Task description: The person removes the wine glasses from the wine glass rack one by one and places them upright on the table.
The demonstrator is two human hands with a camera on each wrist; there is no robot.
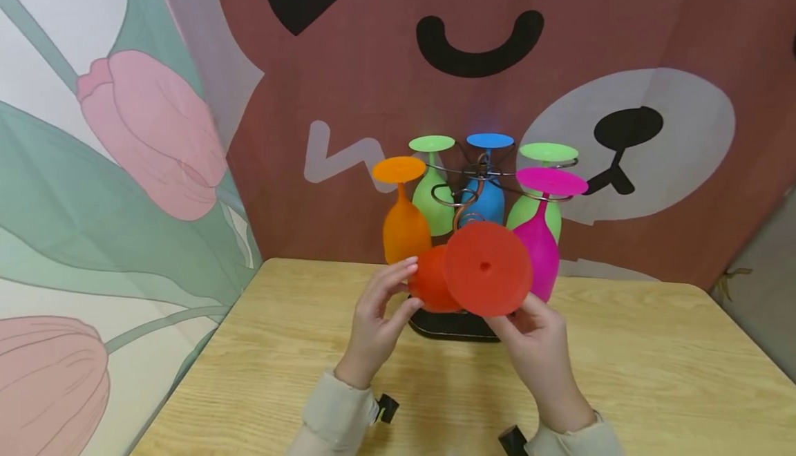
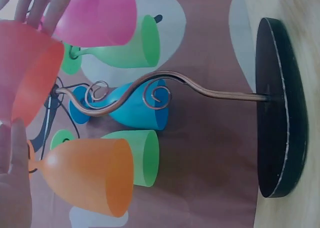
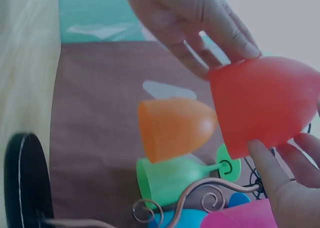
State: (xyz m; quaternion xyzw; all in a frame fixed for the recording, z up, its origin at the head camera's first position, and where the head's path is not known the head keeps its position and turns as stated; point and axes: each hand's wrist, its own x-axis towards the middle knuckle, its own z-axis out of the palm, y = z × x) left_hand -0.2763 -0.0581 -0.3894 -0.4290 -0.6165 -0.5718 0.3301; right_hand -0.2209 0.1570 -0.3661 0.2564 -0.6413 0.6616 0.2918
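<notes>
Both hands hold a red plastic goblet (image 1: 435,280) in front of a wire rack; its round foot faces the head camera and hides the stem. My left hand (image 1: 379,321) grips the bowl from the left between fingers and thumb. On the other side, my right hand (image 1: 537,338) holds it from below right, its fingertips partly hidden by the foot. In the right wrist view, the red bowl (image 3: 270,103) sits between the left hand (image 3: 200,23) above and the right hand (image 3: 290,188) below. The rack's curved copper-coloured stem (image 2: 200,90) rises from a black base (image 2: 282,113).
Upside down in the rack's loops hang an orange goblet (image 1: 405,228), a magenta goblet (image 1: 542,249), a blue goblet (image 1: 490,200) and two green goblets, one at left (image 1: 433,197), one at right (image 1: 522,211). The wooden table (image 1: 622,359) meets a bear-patterned cloth (image 1: 348,97) behind.
</notes>
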